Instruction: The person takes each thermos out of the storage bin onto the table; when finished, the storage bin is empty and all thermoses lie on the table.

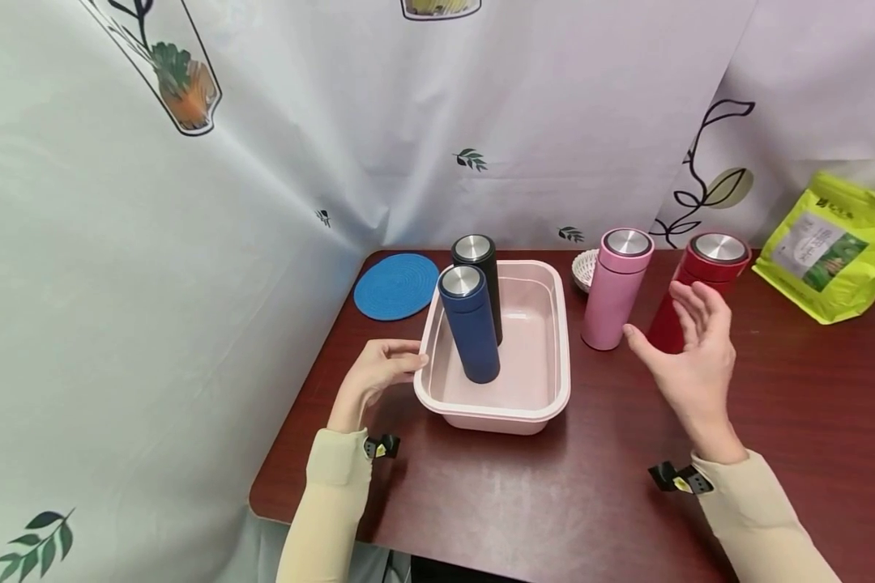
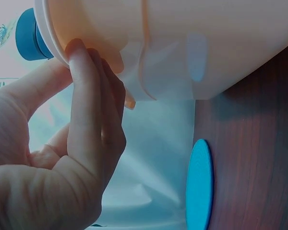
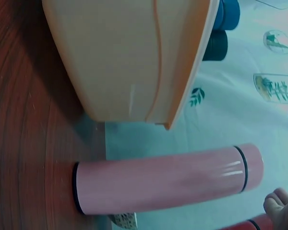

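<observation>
A white curtain printed with leaves and jars hangs behind a dark red wooden table [image 1: 525, 502], and that is all the room I can make out from here. On the table sits a pale pink plastic basin [image 1: 547, 397] with a navy flask [image 1: 470, 332] and a black flask [image 1: 479, 263] standing upright inside it, the black one behind the navy. My left hand [image 1: 375, 372] rests against the basin's left rim, fingertips [image 2: 79, 62] touching just under the lip, curled lightly on it. My right hand [image 1: 693, 356] hovers with its fingers spread and holding nothing, just in front of the red flask [image 1: 700, 287] and just beside the pink flask [image 1: 616, 287], both upright to the right of the basin. A blue round mat [image 1: 396, 285], a small white basket [image 1: 585, 269] and a green pouch [image 1: 827, 247] lie farther off. I judge the risk is in the crowding: the pink and red flasks stand close together, so a wide-open hand closing on one could knock the other over, and a tug at the rim could topple the tall flasks inside.
</observation>
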Available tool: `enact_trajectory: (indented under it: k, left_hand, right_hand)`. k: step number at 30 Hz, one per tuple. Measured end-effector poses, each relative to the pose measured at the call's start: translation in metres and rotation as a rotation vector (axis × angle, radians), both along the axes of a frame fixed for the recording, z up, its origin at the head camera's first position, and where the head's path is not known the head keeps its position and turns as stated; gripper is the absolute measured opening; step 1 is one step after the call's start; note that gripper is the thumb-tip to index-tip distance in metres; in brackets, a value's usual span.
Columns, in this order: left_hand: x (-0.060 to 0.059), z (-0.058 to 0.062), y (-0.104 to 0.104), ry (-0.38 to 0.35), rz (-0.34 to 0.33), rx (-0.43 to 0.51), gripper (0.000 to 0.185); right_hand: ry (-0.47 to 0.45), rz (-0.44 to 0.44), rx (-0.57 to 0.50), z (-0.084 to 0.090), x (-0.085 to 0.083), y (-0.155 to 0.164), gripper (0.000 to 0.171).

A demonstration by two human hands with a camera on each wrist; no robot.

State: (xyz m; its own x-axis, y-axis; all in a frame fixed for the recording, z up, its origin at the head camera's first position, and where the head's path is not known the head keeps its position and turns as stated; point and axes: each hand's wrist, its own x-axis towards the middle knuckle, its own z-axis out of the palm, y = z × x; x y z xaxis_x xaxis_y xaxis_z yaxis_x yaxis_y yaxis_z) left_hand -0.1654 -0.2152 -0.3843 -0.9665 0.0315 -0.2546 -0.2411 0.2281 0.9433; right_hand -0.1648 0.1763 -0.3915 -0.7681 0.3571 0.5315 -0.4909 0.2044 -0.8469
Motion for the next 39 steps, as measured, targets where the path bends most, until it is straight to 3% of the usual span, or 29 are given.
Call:
enact_trajectory:
  k: [8, 16, 29, 39]
  left_hand:
    - [0.002, 0.001, 0.0, -0.003, -0.002, -0.005, 0.044]
    - [0.003, 0.002, -0.001, -0.009, 0.002, -0.006, 0.043]
    - [0.004, 0.004, 0.0, -0.001, -0.005, -0.023, 0.043]
    - [0.002, 0.002, 0.001, 0.003, -0.013, -0.008, 0.044]
  right_hand:
    - [0.021, 0.091, 0.092, -0.001, -0.005, -0.015, 0.084]
    - [-0.088, 0.175, 0.177, -0.001, -0.011, -0.028, 0.08]
    - [-0.169, 0.272, 0.356, 0.009, -0.019, -0.051, 0.076]
    - [-0.275, 0.463, 0.342, 0.014, -0.033, -0.061, 0.079]
